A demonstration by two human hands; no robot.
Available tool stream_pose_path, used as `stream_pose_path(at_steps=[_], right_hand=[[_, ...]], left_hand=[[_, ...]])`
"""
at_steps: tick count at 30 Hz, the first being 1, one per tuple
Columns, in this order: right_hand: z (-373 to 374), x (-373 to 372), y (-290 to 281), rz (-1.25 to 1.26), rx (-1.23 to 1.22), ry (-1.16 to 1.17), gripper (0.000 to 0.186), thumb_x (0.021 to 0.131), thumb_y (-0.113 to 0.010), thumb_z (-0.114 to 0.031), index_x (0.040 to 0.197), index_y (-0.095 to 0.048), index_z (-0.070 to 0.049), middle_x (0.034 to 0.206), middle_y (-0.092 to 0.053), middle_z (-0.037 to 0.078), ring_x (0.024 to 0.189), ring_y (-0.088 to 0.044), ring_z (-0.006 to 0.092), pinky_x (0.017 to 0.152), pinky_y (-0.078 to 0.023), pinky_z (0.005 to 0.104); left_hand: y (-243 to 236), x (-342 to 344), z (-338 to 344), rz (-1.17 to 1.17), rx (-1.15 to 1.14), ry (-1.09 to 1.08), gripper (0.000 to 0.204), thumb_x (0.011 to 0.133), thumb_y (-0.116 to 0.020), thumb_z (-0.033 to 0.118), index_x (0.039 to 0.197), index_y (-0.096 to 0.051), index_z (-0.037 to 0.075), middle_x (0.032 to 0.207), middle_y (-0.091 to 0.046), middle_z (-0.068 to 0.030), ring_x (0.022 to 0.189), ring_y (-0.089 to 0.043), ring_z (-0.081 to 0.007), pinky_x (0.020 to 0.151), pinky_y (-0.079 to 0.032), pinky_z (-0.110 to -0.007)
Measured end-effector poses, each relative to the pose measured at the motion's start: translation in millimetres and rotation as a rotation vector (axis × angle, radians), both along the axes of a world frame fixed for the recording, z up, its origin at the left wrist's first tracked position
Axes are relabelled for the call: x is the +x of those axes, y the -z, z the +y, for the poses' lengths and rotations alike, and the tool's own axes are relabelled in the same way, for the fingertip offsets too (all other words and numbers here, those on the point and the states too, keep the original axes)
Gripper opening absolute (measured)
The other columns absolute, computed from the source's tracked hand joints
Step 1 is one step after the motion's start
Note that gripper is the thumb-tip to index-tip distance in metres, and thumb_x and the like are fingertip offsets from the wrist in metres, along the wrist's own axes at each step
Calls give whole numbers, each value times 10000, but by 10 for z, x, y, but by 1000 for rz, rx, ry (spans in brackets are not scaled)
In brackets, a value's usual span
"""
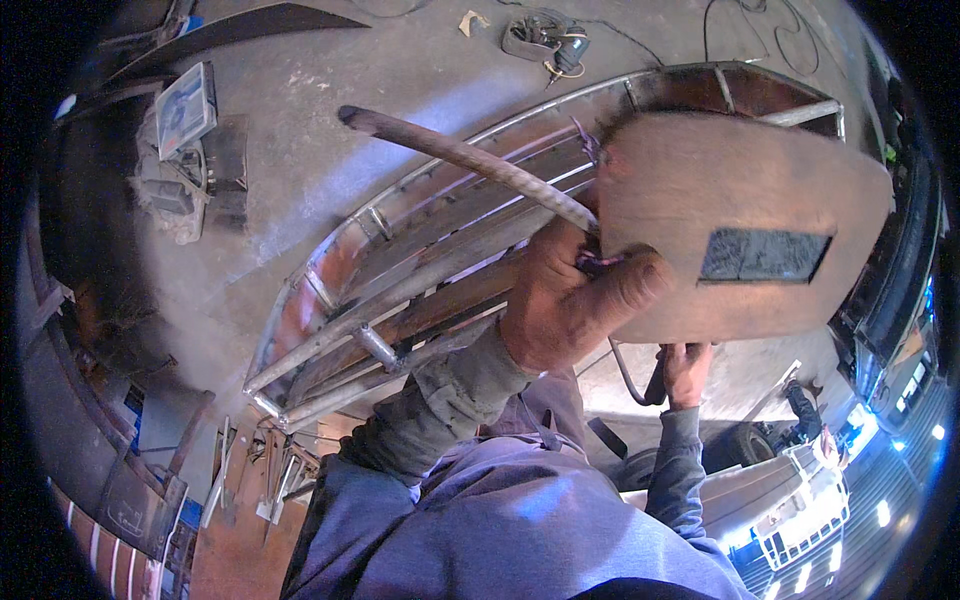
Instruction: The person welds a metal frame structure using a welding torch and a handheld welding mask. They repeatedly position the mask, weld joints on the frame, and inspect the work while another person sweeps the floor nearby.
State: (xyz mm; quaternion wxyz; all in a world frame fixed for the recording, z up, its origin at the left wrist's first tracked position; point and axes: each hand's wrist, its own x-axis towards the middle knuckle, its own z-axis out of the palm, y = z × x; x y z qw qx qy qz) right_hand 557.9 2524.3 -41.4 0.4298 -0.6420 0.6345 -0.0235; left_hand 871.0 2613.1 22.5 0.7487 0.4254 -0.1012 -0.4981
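Observation:
A brown hand-held welding shield (650,180) with a dark rectangular window (765,256) fills the right of the view. A wooden stick (465,155) juts from its left edge toward the upper left, with bits of purple cloth (586,140) near the joint. My left hand (575,305) is closed on the shield by that edge, its thumb lying across the board and the other fingers hidden. Below the shield's lower edge, my right hand (688,375) looks curled, its fingertips hidden behind the board. Right beside it hangs a dark handle-like piece (655,385) with a black cable.
A long curved metal frame (340,345) of welded tubes and slats lies beneath my hands. Beyond it, a power tool (568,48) sits by a tray on the concrete floor (330,60). Metal offcuts (285,480) lie lower left; a tyre (745,447) is at lower right.

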Motion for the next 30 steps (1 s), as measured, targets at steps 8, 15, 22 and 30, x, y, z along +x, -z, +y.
stream_pose_path(at_steps=[8,15,22,30], right_hand=[[140,-120,98,-99,-59,184,199,969,-544,-112,1106,-503,26,812,-622,121,675,-623,190,587,-506,319],[56,32,-40,-42,25,92,168,927,-592,-114,978,-578,45,795,-630,107,662,-619,179,573,-498,307],[59,-108,69,-133,-2,124,194,934,-586,-120,1000,-575,63,823,-635,128,689,-639,190,576,-512,319],[38,-94,68,-94,44,154,230,949,-587,-137,1050,-548,66,851,-630,139,691,-641,198,588,-523,322]], left_hand=[[64,-104,-30,-37,9,112,560,907,-733,309,1301,-518,-27,1086,-659,-113,1003,-625,-173,858,-519,-338],[82,-99,-33,-63,28,117,566,906,-734,310,1300,-513,-30,1068,-659,-120,978,-633,-178,841,-522,-341],[105,-176,-90,-95,-28,31,606,905,-736,312,1340,-491,-32,1099,-657,-124,1011,-621,-176,873,-511,-346],[91,-170,-79,-62,16,55,605,900,-746,313,1335,-497,-26,1098,-655,-115,1009,-612,-168,879,-503,-336]])
